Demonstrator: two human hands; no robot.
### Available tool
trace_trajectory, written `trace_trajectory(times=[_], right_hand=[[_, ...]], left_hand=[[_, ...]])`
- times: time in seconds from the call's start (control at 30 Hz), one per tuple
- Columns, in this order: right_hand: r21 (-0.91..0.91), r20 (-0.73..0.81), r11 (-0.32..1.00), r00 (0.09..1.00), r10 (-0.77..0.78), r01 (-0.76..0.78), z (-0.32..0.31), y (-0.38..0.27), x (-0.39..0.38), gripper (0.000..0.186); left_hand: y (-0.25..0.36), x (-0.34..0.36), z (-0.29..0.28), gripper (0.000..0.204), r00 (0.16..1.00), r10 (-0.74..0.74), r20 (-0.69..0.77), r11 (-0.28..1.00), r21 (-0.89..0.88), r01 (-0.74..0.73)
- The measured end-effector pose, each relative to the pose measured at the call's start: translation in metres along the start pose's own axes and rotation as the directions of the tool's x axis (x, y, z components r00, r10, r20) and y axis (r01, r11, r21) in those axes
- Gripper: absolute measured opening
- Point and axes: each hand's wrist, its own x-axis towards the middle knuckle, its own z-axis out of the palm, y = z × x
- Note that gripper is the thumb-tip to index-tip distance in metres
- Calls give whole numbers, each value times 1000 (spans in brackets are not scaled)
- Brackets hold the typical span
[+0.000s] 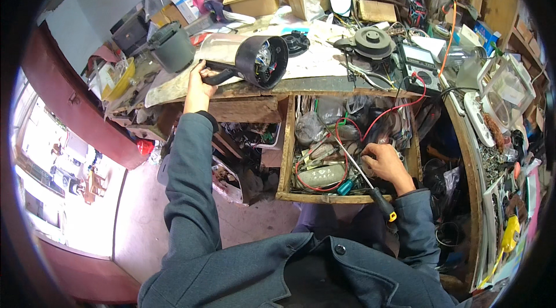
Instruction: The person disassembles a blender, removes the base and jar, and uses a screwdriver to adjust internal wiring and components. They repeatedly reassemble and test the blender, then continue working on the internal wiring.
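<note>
My left hand (201, 81) is closed round the black handle of a clear-bodied electric kettle (227, 48). The kettle lies tipped on its side at the bench edge, its black base (263, 62) facing right with wires showing inside. My right hand (384, 164) is over the open drawer (286, 177), fingers curled; what they hold, if anything, is hidden. Beside it a long screwdriver (381, 201) with a black and yellow handle slants across the drawer's front edge. In the drawer lie a teal-handled tool (346, 187), red leads (297, 168) and plastic bags (311, 129).
On the bench are a black round part (296, 42), a grey round base (370, 42), a multimeter (419, 60) with a red lead, and a dark grey pot (170, 47). Cardboard boxes (252, 2) stand behind. A white power strip (477, 118) lies right.
</note>
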Motion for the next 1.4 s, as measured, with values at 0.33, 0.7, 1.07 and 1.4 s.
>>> trace_trajectory(times=[0.33, 0.7, 1.07, 1.4], right_hand=[[-90, -22, 996, 999, 24, -26, 6, 15, -1, 18], [-190, -67, 980, 995, -67, 54, 5, 12, -4, 15], [-208, -49, 976, 996, -70, 58, 5, 12, -12, 11], [-197, -46, 979, 997, -59, 48, 1, 6, -15, 12]], left_hand=[[-14, 43, -1, 36, 995, 70, -75, 985, 166, -57], [-33, 40, -46, 45, 653, 691, 310, 137, 831, -539], [-87, -101, -13, 71, 521, 553, 650, -85, 666, -741], [-109, -127, 17, 123, 580, 365, 729, -542, 672, -504]])
